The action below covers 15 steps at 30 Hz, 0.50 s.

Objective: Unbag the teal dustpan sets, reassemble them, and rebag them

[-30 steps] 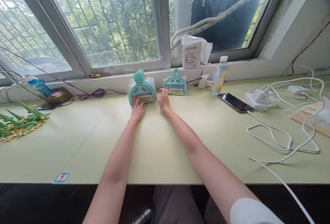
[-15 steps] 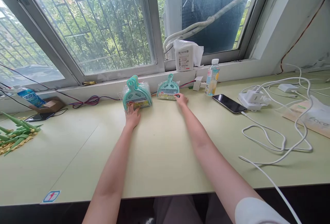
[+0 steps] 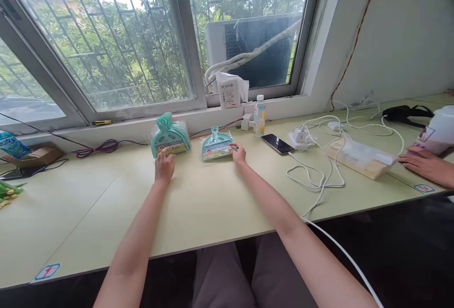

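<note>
A stack of teal mini dustpan and brush sets (image 3: 170, 134) in clear plastic leans near the window ledge. My left hand (image 3: 164, 168) rests against its lower front, with the fingers apart and not wrapped round it. To the right lies a single dustpan and brush set (image 3: 214, 146), also bagged, with a yellow label along its bottom. My right hand (image 3: 239, 154) pinches the right end of that set between thumb and fingers. The set's front edge is at the table surface; whether it is lifted I cannot tell.
Right of my hands are a drink bottle (image 3: 260, 116), a phone (image 3: 277, 144), a charger block (image 3: 301, 137) with looping white cables, and a packet (image 3: 362, 156). Another person's hand (image 3: 427, 163) lies at the far right. A tissue pack (image 3: 229, 91) stands on the ledge.
My view has turned to the right, bringing another person's hand into sight. The single dustpan set has come slightly nearer, still in my right hand. My left hand has slid down the stack's front.
</note>
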Available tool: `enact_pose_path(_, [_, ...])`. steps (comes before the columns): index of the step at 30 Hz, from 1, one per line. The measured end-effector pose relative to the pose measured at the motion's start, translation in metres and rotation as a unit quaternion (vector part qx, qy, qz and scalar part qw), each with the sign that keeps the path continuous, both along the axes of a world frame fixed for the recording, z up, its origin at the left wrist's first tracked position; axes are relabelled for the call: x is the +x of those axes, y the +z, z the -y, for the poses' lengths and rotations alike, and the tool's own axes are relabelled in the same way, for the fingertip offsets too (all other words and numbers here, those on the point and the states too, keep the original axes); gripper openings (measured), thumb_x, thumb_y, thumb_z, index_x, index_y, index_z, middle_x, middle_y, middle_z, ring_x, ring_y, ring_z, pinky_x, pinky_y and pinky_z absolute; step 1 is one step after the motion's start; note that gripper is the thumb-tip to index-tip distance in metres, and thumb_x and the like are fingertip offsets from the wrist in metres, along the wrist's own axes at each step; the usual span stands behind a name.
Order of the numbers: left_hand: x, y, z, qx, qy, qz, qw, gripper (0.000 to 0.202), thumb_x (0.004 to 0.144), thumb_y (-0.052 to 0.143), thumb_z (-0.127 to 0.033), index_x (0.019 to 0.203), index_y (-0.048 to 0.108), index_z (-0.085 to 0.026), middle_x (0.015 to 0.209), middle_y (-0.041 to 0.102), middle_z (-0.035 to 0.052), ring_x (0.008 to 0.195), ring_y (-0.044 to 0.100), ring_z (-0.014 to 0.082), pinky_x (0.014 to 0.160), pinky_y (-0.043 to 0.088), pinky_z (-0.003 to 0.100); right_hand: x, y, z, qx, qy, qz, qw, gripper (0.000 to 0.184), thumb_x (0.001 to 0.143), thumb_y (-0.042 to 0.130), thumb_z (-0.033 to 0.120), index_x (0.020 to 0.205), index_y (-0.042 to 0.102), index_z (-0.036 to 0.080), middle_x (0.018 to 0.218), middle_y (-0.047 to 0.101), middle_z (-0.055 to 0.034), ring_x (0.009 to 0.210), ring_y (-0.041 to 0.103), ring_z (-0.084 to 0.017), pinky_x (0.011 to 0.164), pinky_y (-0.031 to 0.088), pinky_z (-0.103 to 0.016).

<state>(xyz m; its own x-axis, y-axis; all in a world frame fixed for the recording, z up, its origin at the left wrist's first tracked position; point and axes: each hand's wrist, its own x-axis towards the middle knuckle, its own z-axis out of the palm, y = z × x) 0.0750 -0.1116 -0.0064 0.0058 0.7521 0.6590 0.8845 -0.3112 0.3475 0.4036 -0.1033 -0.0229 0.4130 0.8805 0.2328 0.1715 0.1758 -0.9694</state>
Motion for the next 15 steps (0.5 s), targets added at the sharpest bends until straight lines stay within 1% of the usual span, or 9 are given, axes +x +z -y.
enact_pose_path(2, [0.024, 0.004, 0.004, -0.073, -0.041, 0.144, 0.986, 0.03, 0.087, 0.049, -0.034, 0.106, 0.065, -0.017, 0.126, 0.057, 0.0159, 0.122, 0.053, 0.0302, 0.103, 0.043, 0.049, 0.007, 0.001, 0.02, 0.012, 0.038, -0.037, 0.999, 0.027, 0.075, 0.051, 0.02, 0.094, 0.071, 0.021, 0.099, 0.07, -0.0042, 0.088, 0.061, -0.017, 0.078, 0.049, -0.028])
enact_pose_path(3, [0.039, 0.006, 0.005, -0.135, -0.068, 0.235, 0.96, 0.037, 0.088, 0.049, -0.043, 0.111, 0.062, -0.018, 0.115, 0.063, 0.015, 0.111, 0.06, 0.0281, 0.095, 0.049, 0.047, 0.011, 0.002, 0.029, 0.022, 0.061, -0.054, 0.996, 0.029, 0.075, 0.05, 0.019, 0.096, 0.07, 0.021, 0.104, 0.069, -0.0048, 0.092, 0.061, -0.017, 0.08, 0.049, -0.028])
enact_pose_path(4, [0.055, 0.008, 0.007, -0.21, -0.106, 0.321, 0.917, 0.046, 0.088, 0.047, -0.052, 0.117, 0.058, -0.019, 0.105, 0.066, 0.0131, 0.1, 0.065, 0.0258, 0.087, 0.053, 0.044, 0.015, 0.003, 0.037, 0.036, 0.087, -0.064, 0.994, 0.03, 0.075, 0.049, 0.018, 0.097, 0.07, 0.021, 0.109, 0.068, -0.0051, 0.096, 0.061, -0.017, 0.082, 0.05, -0.028])
enact_pose_path(6, [0.088, 0.009, 0.009, -0.341, -0.203, 0.424, 0.814, 0.058, 0.085, 0.046, -0.065, 0.118, 0.058, -0.019, 0.092, 0.069, 0.0111, 0.085, 0.069, 0.0237, 0.076, 0.055, 0.039, 0.024, 0.005, 0.05, 0.06, 0.128, -0.063, 0.988, 0.034, 0.076, 0.046, 0.017, 0.101, 0.07, 0.021, 0.116, 0.067, -0.0051, 0.102, 0.06, -0.017, 0.087, 0.05, -0.029])
enact_pose_path(7, [0.104, 0.009, 0.011, -0.371, -0.237, 0.45, 0.777, 0.059, 0.084, 0.047, -0.067, 0.114, 0.06, -0.018, 0.089, 0.07, 0.0103, 0.08, 0.069, 0.0226, 0.073, 0.055, 0.036, 0.029, 0.006, 0.054, 0.061, 0.137, -0.052, 0.987, 0.037, 0.076, 0.045, 0.015, 0.103, 0.069, 0.021, 0.117, 0.067, -0.0048, 0.103, 0.061, -0.017, 0.088, 0.05, -0.03])
enact_pose_path(8, [0.118, 0.008, 0.014, -0.38, -0.254, 0.468, 0.756, 0.057, 0.084, 0.048, -0.066, 0.11, 0.062, -0.018, 0.087, 0.07, 0.0094, 0.075, 0.069, 0.021, 0.069, 0.055, 0.033, 0.033, 0.007, 0.056, 0.051, 0.136, -0.036, 0.989, 0.041, 0.075, 0.043, 0.012, 0.106, 0.068, 0.021, 0.118, 0.067, -0.0045, 0.103, 0.061, -0.017, 0.09, 0.05, -0.031])
enact_pose_path(9, [0.129, 0.006, 0.017, -0.382, -0.26, 0.48, 0.745, 0.055, 0.084, 0.05, -0.065, 0.107, 0.064, -0.017, 0.086, 0.071, 0.0087, 0.072, 0.069, 0.0197, 0.066, 0.055, 0.031, 0.037, 0.008, 0.057, 0.033, 0.125, -0.016, 0.992, 0.046, 0.073, 0.041, 0.009, 0.108, 0.067, 0.021, 0.118, 0.067, -0.0042, 0.104, 0.061, -0.017, 0.091, 0.05, -0.031])
enact_pose_path(11, [0.144, 0.004, 0.025, -0.375, -0.26, 0.489, 0.743, 0.051, 0.082, 0.055, -0.061, 0.108, 0.065, -0.018, 0.09, 0.072, 0.0078, 0.069, 0.068, 0.0183, 0.063, 0.055, 0.028, 0.043, 0.009, 0.057, -0.01, 0.093, 0.029, 0.995, 0.053, 0.068, 0.039, 0.004, 0.11, 0.066, 0.02, 0.119, 0.067, -0.0036, 0.107, 0.06, -0.018, 0.094, 0.049, -0.031])
enact_pose_path(15, [0.148, 0.001, 0.041, -0.345, -0.255, 0.483, 0.763, 0.057, 0.074, 0.074, -0.047, 0.124, 0.058, -0.024, 0.104, 0.071, 0.0069, 0.075, 0.07, 0.0188, 0.064, 0.057, 0.029, 0.041, 0.014, 0.058, -0.036, 0.056, 0.123, 0.99, 0.047, 0.073, 0.039, 0.002, 0.107, 0.067, 0.02, 0.121, 0.066, -0.0039, 0.117, 0.055, -0.018, 0.1, 0.044, -0.031])
